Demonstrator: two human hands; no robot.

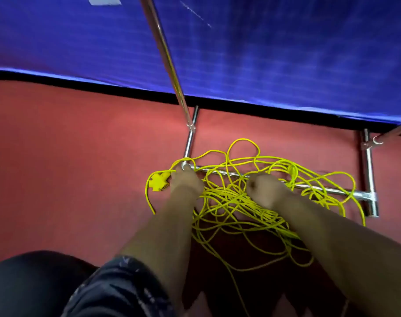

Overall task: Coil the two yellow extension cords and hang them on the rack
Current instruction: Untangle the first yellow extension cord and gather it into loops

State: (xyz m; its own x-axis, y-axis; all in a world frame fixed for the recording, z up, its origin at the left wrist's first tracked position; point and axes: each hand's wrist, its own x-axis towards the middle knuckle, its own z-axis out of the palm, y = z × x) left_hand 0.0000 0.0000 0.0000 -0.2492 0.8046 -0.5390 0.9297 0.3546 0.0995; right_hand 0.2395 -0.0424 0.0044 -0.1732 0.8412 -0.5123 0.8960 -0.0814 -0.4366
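A tangled heap of yellow extension cord (236,209) lies on the red floor, draped over the low crossbar (320,187) of a chrome rack. A yellow multi-socket end (157,180) rests at the heap's left edge. My left hand (186,180) is down beside that socket end, fingers closed near the rack's corner joint; what it grips is blurred. My right hand (264,187) is pressed into the middle of the tangle with its fingers curled among the strands. I cannot tell the two cords apart in the heap.
The rack's chrome upright (165,58) rises from the left corner toward the top of the view. A second base leg (369,177) stands at the right. A blue tarp wall (275,53) hangs behind. My knee in dark patterned cloth (108,291) fills the lower left.
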